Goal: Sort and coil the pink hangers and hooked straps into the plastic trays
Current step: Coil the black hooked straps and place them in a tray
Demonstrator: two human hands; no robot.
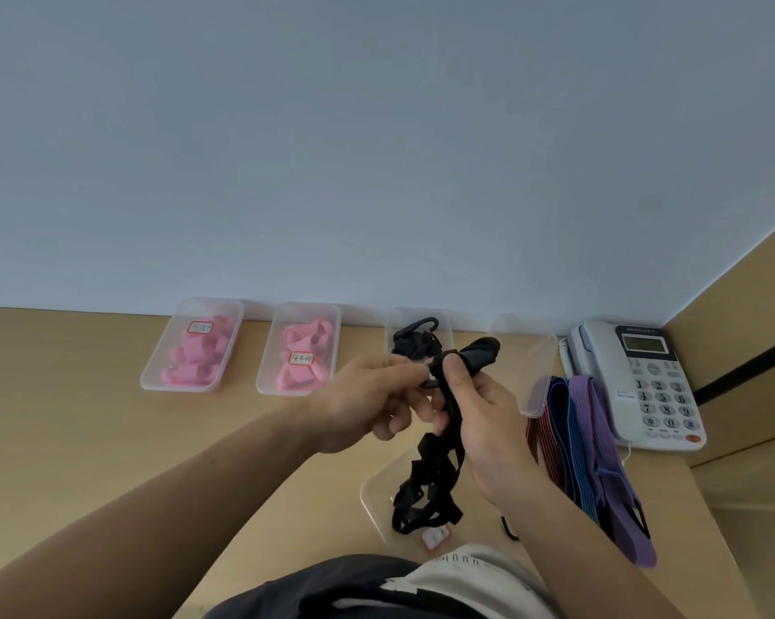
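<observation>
Both hands, left (368, 395) and right (479, 422), pinch a crinkled black strap (430, 475) that dangles in zigzag folds over a clear tray (377, 502) near the front edge of the smooth wooden tabletop (86, 422), whose left side lies bare.

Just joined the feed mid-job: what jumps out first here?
Both hands, left hand and right hand, hold a crinkled black hooked strap above the wooden desk's centre, its tail drooping into a clear plastic tray. Far left, two clear trays of pink hangers line the wall.
</observation>
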